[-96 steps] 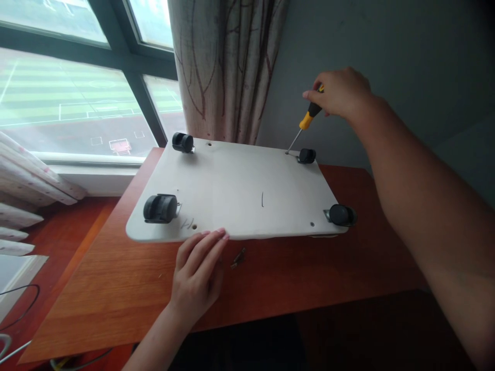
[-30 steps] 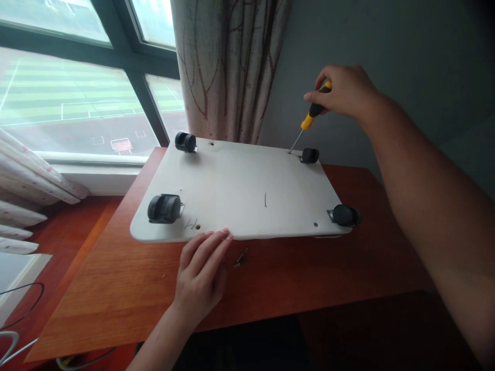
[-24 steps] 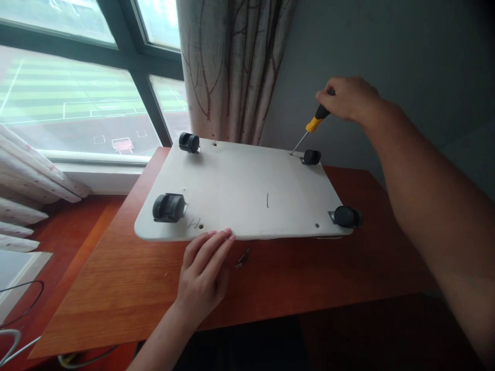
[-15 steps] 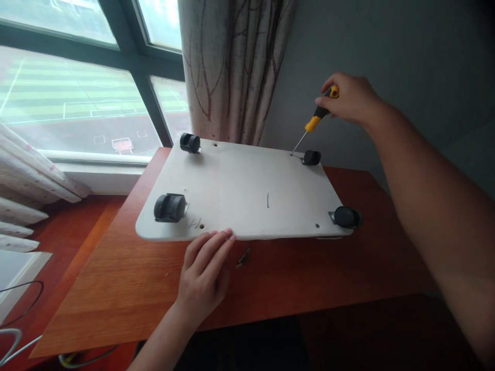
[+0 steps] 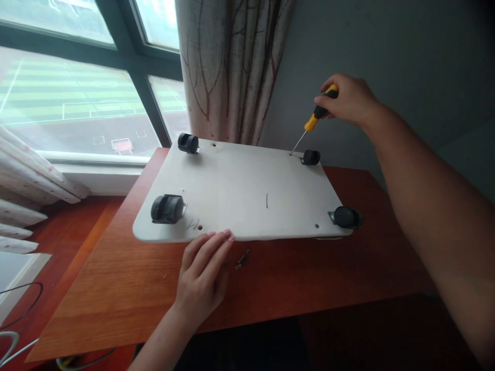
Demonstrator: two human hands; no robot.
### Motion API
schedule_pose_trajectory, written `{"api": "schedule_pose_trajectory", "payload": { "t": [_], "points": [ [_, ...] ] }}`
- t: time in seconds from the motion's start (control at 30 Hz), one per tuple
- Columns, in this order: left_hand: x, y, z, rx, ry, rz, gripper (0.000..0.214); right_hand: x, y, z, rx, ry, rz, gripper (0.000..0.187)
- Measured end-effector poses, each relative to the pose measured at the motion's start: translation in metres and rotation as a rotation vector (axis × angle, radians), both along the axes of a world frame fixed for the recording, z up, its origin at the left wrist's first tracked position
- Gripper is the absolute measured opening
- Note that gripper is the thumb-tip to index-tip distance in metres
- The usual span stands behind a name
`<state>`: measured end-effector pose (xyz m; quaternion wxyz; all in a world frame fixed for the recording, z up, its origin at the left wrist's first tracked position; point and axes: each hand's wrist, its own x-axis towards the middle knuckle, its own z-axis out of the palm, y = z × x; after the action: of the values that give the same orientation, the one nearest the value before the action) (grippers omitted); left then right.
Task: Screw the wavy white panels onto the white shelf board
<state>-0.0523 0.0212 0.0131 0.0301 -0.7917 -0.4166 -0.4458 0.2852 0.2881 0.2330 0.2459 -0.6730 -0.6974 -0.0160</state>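
A white board (image 5: 240,180) with a black caster wheel at each corner lies raised above the wooden table. My right hand (image 5: 346,100) is closed round the yellow and black handle of a screwdriver (image 5: 312,122). The screwdriver slants down to the left, and its tip meets a hole at the far edge, beside the far right caster (image 5: 311,157). My left hand (image 5: 207,270) rests its outstretched fingers on the board's near edge. Right of that hand, a few small metal screws or bolts (image 5: 242,259) lie on the table. Holes show near the other casters.
The reddish wooden table (image 5: 116,288) extends around the board. Behind it hangs a patterned curtain (image 5: 228,67) beside a grey wall (image 5: 348,41). At the left are a window (image 5: 69,98) and, by the floor, several cables (image 5: 15,340).
Both hands and the screwdriver keep nearly the same pose, with the tip at the same hole. The whole view has shifted slightly.
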Motion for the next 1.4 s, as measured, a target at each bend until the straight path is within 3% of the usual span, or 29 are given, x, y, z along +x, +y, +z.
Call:
{"api": "schedule_pose_trajectory", "payload": {
  "t": [0.2,0.37,0.73,0.87,1.0,1.4],
  "points": [
    [0.001,0.0,0.0,0.0,0.004,0.002,0.058,-0.017,-0.003,0.003,0.034,-0.196,-0.061,0.038],
    [0.001,0.0,-0.001,0.003,-0.005,0.0,0.058,-0.019,0.009,0.002,-0.048,0.106,0.003,0.036],
    [0.001,0.0,0.001,0.001,0.002,-0.01,0.055,-0.004,0.019,-0.009,0.222,0.049,0.017,0.052],
    [0.0,0.0,0.001,0.003,0.004,-0.01,0.055,-0.004,0.022,-0.005,0.075,0.146,-0.037,0.061],
    [0.0,-0.001,0.002,0.002,0.008,-0.009,0.056,-0.007,0.019,0.001,-0.102,0.333,0.033,0.061],
    [0.001,0.001,0.0,0.006,0.003,0.0,0.058,-0.008,0.017,-0.001,0.084,0.169,0.116,0.071]
  ]
}}
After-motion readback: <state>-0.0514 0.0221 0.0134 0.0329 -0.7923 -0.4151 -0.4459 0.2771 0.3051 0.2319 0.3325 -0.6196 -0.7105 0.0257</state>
